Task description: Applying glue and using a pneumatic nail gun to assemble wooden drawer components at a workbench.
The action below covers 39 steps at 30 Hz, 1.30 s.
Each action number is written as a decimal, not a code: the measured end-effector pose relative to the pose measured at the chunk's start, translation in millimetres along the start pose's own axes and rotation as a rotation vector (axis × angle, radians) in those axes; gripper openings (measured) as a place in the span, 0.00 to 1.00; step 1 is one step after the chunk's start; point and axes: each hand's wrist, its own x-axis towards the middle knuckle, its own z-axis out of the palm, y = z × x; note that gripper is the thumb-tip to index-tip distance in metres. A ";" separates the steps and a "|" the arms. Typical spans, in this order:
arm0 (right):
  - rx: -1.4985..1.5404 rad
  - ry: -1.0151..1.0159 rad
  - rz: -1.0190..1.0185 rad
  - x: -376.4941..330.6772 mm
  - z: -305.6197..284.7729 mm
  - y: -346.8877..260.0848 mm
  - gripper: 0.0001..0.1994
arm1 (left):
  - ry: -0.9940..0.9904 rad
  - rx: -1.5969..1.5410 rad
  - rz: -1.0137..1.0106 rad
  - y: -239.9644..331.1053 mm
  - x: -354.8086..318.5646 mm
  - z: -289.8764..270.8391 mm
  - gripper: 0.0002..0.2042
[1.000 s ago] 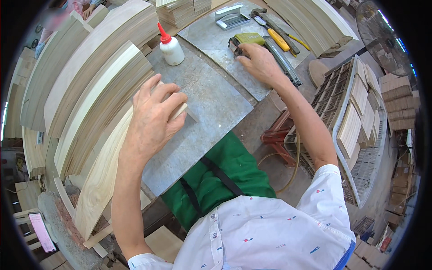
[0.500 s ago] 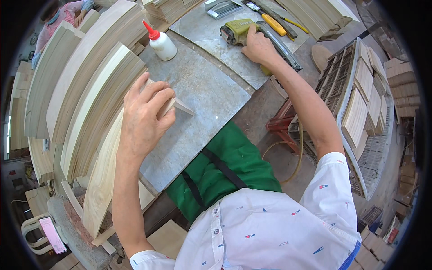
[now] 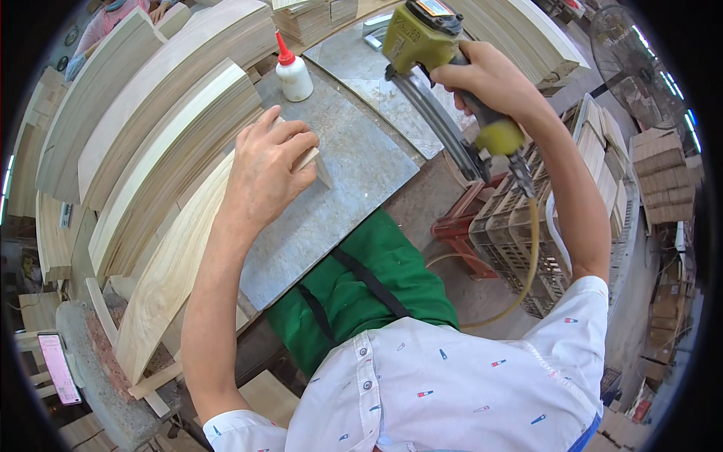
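Note:
My right hand (image 3: 493,83) is wrapped round the handle of an olive-green pneumatic nail gun (image 3: 422,38), lifted above the far right of the work surface. A yellowish air hose (image 3: 533,256) hangs from the fitting at the handle's end. My left hand (image 3: 273,167) grips a small pale wood piece (image 3: 324,172) at the end of a curved wooden board (image 3: 181,260); its fingers partly hide the piece. Just beyond that hand, a white glue bottle (image 3: 294,80) with a red nozzle stands upright on the grey metal-topped table (image 3: 361,166).
Stacks of curved boards (image 3: 162,151) crowd the left side. More boards (image 3: 527,38) lie at the far right. A plastic crate (image 3: 520,226) with wood pieces and a red stool (image 3: 463,226) stand to my right. Another person (image 3: 113,15) is at the far left.
My right hand has picked the nail gun up off the table and brought it toward me. My left hand stays on the wood, and the view has shifted slightly.

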 end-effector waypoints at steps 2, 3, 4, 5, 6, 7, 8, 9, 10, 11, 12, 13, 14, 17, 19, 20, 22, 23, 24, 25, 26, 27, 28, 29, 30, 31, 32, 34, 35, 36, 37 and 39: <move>-0.078 -0.094 -0.144 -20.2 -0.2 -32.4 0.16 | 0.007 -0.003 -0.017 -3.9 -4.8 1.0 0.13; -0.093 -0.095 -0.149 -30.7 -1.4 -45.8 0.16 | 0.009 -0.012 -0.017 -4.8 -5.1 2.2 0.13; -0.096 -0.130 -0.168 -38.9 -1.6 -56.8 0.15 | 0.021 -0.015 -0.025 -5.3 -5.1 2.1 0.13; -0.099 -0.167 -0.188 -44.1 -0.9 -65.7 0.14 | 0.008 -0.036 -0.036 -6.2 -5.6 1.3 0.15; -0.115 -0.165 -0.192 -50.1 -3.0 -73.5 0.14 | -0.001 -0.061 -0.037 -5.2 -4.3 -0.1 0.17; -0.113 -0.205 -0.189 -54.6 -4.5 -80.3 0.14 | 0.012 -0.067 -0.038 -4.6 -3.5 -0.9 0.17; -0.111 -0.245 -0.186 -57.3 -5.4 -86.6 0.13 | 0.010 -0.095 -0.059 -4.4 -3.1 -1.7 0.19; -0.117 -0.246 -0.187 -58.0 -3.6 -91.7 0.13 | 0.001 -0.122 -0.079 -5.4 -3.5 -1.2 0.21; -0.104 -0.281 -0.189 -58.0 -0.9 -96.6 0.14 | 0.004 -0.124 -0.081 -6.1 -3.5 -0.4 0.21; -0.090 -0.317 -0.190 -57.1 2.3 -99.9 0.14 | 0.008 -0.157 -0.097 -6.4 -3.2 0.8 0.23; -0.114 -0.319 -0.208 -55.6 4.7 -103.2 0.14 | 0.014 -0.187 -0.111 -6.8 -3.0 -0.5 0.26; -0.115 -0.318 -0.211 -54.4 6.8 -107.0 0.14 | 0.017 -0.185 -0.110 -7.7 -3.1 -1.3 0.26; -0.158 -0.334 -0.202 -53.3 9.0 -110.8 0.14 | 0.009 -0.199 -0.114 -8.8 -3.4 -1.6 0.26; -0.193 -0.364 -0.179 -49.5 15.4 -114.6 0.15 | 0.038 -0.212 -0.112 -7.6 -2.8 -0.7 0.24; -0.189 -0.371 -0.162 -47.8 16.2 -114.5 0.15 | 0.078 -0.216 -0.100 -3.7 0.1 -1.1 0.21; -0.205 -0.378 -0.162 -46.3 16.6 -113.0 0.15 | 0.081 -0.228 -0.099 -1.5 1.2 -1.3 0.21; -0.219 -0.390 -0.161 -43.9 18.7 -110.9 0.15 | 0.081 -0.240 -0.103 -1.5 1.3 0.6 0.21; -0.215 -0.386 -0.164 -43.4 19.6 -109.6 0.15 | 0.094 -0.237 -0.104 -1.7 1.3 3.5 0.21; -0.210 -0.383 -0.171 -42.6 21.7 -111.0 0.15 | 0.107 -0.230 -0.106 -3.4 -0.3 3.6 0.21; -0.213 -0.388 -0.168 -41.7 24.3 -111.9 0.15 | 0.107 -0.235 -0.111 -4.6 -2.3 3.8 0.21; -0.216 -0.394 -0.169 -40.8 27.4 -112.3 0.15 | 0.107 -0.240 -0.120 -5.5 -4.9 4.2 0.21; -0.205 -0.391 -0.176 -41.1 24.2 -111.2 0.15 | 0.099 -0.231 -0.121 -3.0 -2.2 0.1 0.21; -0.195 -0.390 -0.177 -41.4 21.6 -110.4 0.15 | 0.092 -0.225 -0.120 -0.6 -0.1 -3.1 0.21; -0.185 -0.386 -0.186 -41.6 19.3 -109.8 0.14 | 0.085 -0.218 -0.128 2.0 1.6 -6.0 0.20; -0.186 -0.382 -0.190 -41.0 20.6 -111.5 0.14 | 0.086 -0.223 -0.133 0.8 1.3 -5.5 0.20; -0.188 -0.382 -0.186 -40.3 21.4 -113.0 0.14 | 0.086 -0.227 -0.133 -0.8 0.9 -4.8 0.20; -0.207 -0.399 -0.195 -39.4 21.5 -114.7 0.14 | 0.093 -0.239 -0.128 -2.5 0.8 -4.6 0.20; -0.227 -0.410 -0.195 -37.4 20.8 -115.7 0.14 | 0.097 -0.257 -0.115 -3.8 3.0 -0.2 0.20; -0.276 -0.438 -0.197 -36.0 20.2 -117.1 0.14 | 0.090 -0.285 -0.130 -4.1 4.9 1.3 0.20; -0.320 -0.472 -0.207 -36.5 20.4 -118.4 0.14 | 0.080 -0.305 -0.154 -3.4 3.2 -0.5 0.20; -0.312 -0.472 -0.212 -37.0 20.1 -118.5 0.14 | 0.076 -0.297 -0.155 -2.8 2.0 -2.8 0.20; -0.293 -0.480 -0.200 -35.7 20.0 -117.4 0.13 | 0.038 -0.285 -0.170 -3.5 0.6 -5.6 0.24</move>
